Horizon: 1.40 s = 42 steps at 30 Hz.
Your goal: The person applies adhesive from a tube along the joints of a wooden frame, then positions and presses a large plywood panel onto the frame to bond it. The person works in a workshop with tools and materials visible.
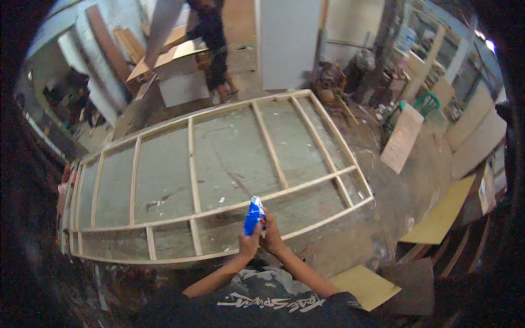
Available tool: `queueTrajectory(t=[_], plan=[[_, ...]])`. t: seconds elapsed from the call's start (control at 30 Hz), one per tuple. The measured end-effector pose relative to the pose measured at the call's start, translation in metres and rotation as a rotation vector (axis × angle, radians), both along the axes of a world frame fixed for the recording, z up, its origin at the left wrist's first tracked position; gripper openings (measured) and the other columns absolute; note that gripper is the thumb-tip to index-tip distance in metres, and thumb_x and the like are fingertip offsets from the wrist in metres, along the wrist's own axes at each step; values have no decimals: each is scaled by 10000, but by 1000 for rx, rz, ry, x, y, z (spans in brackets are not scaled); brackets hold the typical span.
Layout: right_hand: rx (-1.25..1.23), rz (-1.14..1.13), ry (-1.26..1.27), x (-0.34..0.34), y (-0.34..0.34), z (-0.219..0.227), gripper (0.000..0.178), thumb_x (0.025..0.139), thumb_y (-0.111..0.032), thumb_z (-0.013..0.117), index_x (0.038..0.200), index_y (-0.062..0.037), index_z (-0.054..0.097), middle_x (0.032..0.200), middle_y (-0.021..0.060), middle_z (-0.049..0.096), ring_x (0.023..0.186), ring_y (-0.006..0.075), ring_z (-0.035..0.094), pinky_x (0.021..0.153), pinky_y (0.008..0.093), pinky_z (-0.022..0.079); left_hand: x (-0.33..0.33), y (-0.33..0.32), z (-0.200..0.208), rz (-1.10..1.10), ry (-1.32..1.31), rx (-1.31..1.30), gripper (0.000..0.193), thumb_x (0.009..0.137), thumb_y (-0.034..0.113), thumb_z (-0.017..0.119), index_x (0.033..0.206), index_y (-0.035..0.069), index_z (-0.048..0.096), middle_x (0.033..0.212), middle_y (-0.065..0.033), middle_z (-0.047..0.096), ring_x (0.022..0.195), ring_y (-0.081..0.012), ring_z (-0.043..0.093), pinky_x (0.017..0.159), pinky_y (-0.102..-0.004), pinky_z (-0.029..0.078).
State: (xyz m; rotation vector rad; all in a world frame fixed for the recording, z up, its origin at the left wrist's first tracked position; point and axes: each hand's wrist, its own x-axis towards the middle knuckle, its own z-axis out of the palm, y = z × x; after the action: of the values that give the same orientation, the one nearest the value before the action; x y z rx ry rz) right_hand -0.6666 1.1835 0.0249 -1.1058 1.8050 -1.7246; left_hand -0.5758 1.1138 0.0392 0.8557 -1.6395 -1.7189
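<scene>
Both hands up in front of the chest, over the near rail of the wooden frame (219, 164); left hand (249, 245) and right hand (272, 236) touching each other, both closed around the lower part of a blue and white pouch (254, 215); the pouch stands roughly upright between them, top end free above the fingers, tilted slightly away from me.

Handling, as I judge it: a soft, light packet, film skin likely slick; it will crumple or fold if squeezed hard, so I would hold it low on the body with one hand and take the top corner with the other; not fragile, but contents could spill once opened. What is inside I cannot tell; the top looks shut, though blur leaves that unsure.

Frame lies flat on the concrete floor (235, 147), thin battens, open bays with nothing in them but bare floor; stiff yet slender.

Another person (214, 44) stands well beyond the frame, beside leaning boards (164, 49); loose plywood panels (402, 139) to my right.
</scene>
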Motion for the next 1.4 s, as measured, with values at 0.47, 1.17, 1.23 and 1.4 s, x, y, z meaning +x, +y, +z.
queueTrajectory(t=[0.47,1.17,1.23,1.4], plan=[[164,-667,291,-159,280,3,603,883,-99,718,1437,-18,492,1322,212,613,1174,320,633,1007,395,504,-204,108,56,-202,142,283,368,1061,307,604,1326,55,558,1229,-79,656,1079,-224,680,905,-417,601],[324,-587,213,-381,386,28,983,799,-151,830,1571,13,244,1435,222,455,1303,344,497,1098,444,415,-430,333,33,-731,-45,212,537,1068,330,582,1498,38,447,1303,-85,598,1183,-165,562,998,-348,480],[181,-481,-96,-399,390,20,876,820,-145,815,1518,5,308,1304,124,520,1141,245,544,984,393,481,-438,331,42,-793,-108,134,591,1043,340,580,1497,-12,444,1389,-182,599,1280,-275,572,1119,-392,404],[-24,-359,-436,-435,378,23,626,853,-181,823,1365,-35,493,1063,35,587,932,167,583,864,345,529,-434,310,72,-761,96,-285,494,1002,337,612,1380,19,592,1356,-204,641,1239,-354,622,1066,-434,464]])
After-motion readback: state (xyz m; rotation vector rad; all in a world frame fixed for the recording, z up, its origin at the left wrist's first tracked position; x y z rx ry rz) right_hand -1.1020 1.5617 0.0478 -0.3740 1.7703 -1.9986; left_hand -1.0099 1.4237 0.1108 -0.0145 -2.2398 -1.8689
